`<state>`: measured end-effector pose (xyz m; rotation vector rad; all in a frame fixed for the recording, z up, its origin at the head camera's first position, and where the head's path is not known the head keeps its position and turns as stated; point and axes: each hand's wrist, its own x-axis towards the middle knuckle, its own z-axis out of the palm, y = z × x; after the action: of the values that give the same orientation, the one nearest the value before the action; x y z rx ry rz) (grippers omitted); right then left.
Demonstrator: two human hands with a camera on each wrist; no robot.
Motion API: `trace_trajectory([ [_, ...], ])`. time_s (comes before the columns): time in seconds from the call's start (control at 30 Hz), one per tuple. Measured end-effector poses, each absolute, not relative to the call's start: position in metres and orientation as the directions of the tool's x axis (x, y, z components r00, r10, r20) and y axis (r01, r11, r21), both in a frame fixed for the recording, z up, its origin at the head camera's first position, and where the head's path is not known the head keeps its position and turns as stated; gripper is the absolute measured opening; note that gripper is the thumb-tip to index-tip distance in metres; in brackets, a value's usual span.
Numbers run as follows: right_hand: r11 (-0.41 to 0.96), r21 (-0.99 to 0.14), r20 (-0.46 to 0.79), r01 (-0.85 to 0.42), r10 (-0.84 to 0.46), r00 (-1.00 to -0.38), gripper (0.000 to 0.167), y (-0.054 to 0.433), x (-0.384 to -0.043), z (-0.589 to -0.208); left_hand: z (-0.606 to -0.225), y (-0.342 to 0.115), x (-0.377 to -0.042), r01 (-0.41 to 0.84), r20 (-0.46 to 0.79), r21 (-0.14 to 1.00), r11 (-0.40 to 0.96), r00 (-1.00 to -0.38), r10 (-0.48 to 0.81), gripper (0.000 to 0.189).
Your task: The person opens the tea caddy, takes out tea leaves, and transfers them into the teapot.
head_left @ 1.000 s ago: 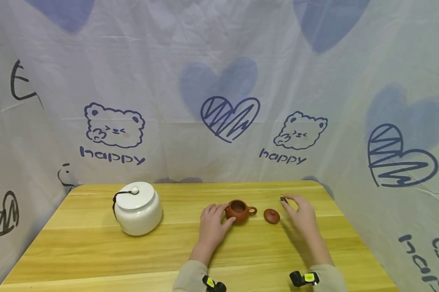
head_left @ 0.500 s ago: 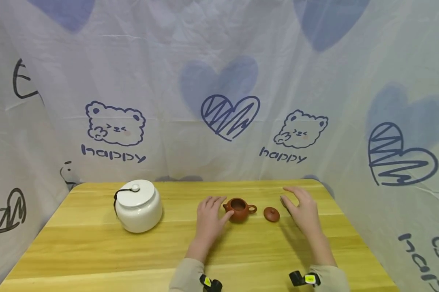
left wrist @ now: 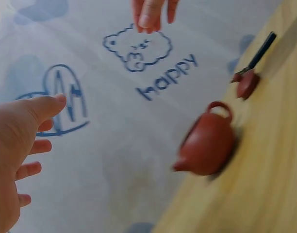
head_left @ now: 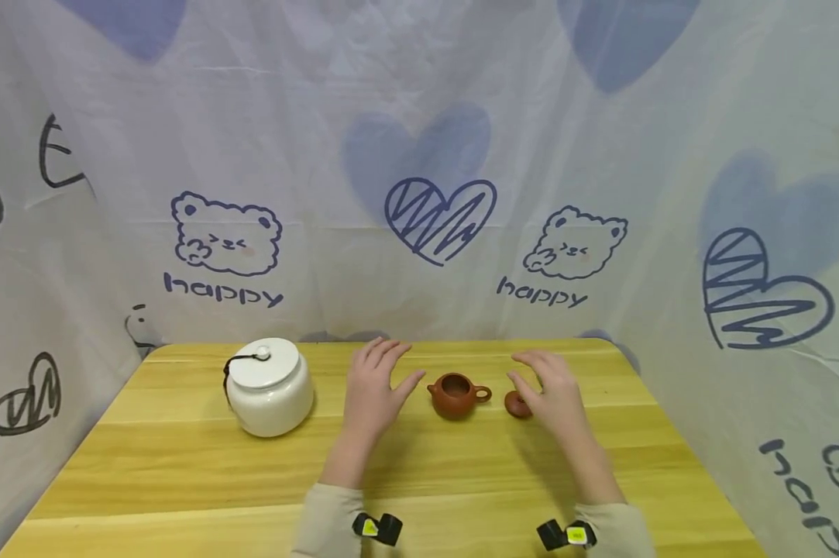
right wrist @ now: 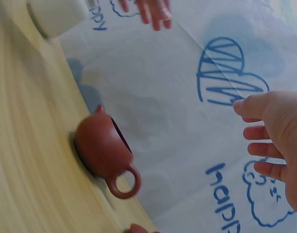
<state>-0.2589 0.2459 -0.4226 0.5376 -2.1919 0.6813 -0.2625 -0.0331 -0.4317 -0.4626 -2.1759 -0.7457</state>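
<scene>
A small reddish-brown teapot (head_left: 454, 397) stands lidless on the table, spout to the left and handle to the right. My left hand (head_left: 373, 391) is raised to its left, fingers apart and holding nothing. My right hand (head_left: 553, 391) hovers over the teapot's lid (head_left: 516, 404), partly covering it in the head view; its fingers are spread and hold nothing. In the left wrist view, a thin dark stick-like object (left wrist: 262, 51) lies on the table beyond the lid (left wrist: 247, 84); its kind is unclear. The right hand hides it in the head view.
A white lidded ceramic jar (head_left: 271, 395) with a dark cord on its knob stands at the left of the wooden table (head_left: 182, 473). Printed white cloth (head_left: 335, 294) hangs close behind the table and along both sides.
My left hand has let go of the teapot and moved left and up. My right hand has released the small dark object and shifted left over the lid. The teapot stays put.
</scene>
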Motion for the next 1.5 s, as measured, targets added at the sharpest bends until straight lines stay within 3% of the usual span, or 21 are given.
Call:
trace_trajectory([
  [0.27,0.742,-0.214,0.793,-0.636,-0.248,-0.557,0.028,0.223,-0.26,-0.427,-0.403,-0.072,-0.253,0.546,0.799,0.328,0.771,-0.595,0.082,0.04],
  [0.57,0.711,-0.211,0.747,-0.671,-0.325,-0.58,0.03,0.195,-0.252,-0.43,-0.385,-0.114,-0.239,0.528,0.827,0.248,0.812,-0.552,0.107,0.045],
  [0.93,0.601,-0.158,0.758,-0.784,-0.435,-0.486,0.031,0.154,-0.256,-0.443,-0.374,-0.166,-0.227,0.44,0.798,0.334,0.834,-0.603,-0.002,0.046],
  [1.5,0.548,-0.264,0.641,-0.794,-0.515,-0.569,0.03,0.082,-0.265,-0.458,-0.391,-0.216,-0.23,0.344,0.739,0.463,0.817,-0.659,-0.141,0.048],
])
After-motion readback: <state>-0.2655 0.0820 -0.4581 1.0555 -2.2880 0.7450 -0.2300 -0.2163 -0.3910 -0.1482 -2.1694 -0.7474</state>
